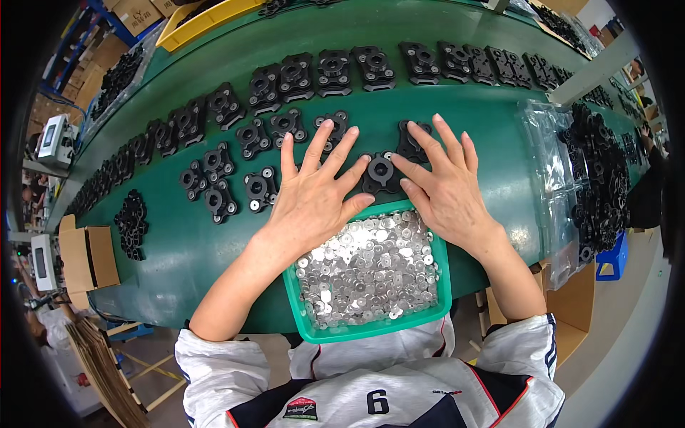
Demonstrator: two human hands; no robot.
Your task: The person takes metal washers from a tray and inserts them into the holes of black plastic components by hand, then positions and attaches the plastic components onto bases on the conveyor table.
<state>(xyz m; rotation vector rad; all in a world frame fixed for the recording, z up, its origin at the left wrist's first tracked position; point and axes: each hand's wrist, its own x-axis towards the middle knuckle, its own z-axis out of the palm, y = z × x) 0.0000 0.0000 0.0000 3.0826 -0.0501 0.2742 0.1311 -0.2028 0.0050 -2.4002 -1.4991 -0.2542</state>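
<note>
A black plastic bracket (381,172) with a round central hole lies flat on the green bench, just beyond a green tray (298,322) full of silvery washers (371,274). My left hand (310,200) is open, fingers spread, with its index fingertip at the bracket's upper left corner and its thumb by the lower left. From the other side my right hand (453,196) also spreads its fingers. Its index fingertip meets the upper right corner, where a washer shows. Under the right hand's middle finger a second bracket (412,145) is partly hidden. Neither hand grips anything visible.
Several loose brackets (260,188) lie beyond and left of my left hand. Farther off, a long row of them (333,72) lines a green strip. At the right, a heap of black parts (599,178) adjoins clear plastic bags (553,164). A cardboard box (89,257) stands left.
</note>
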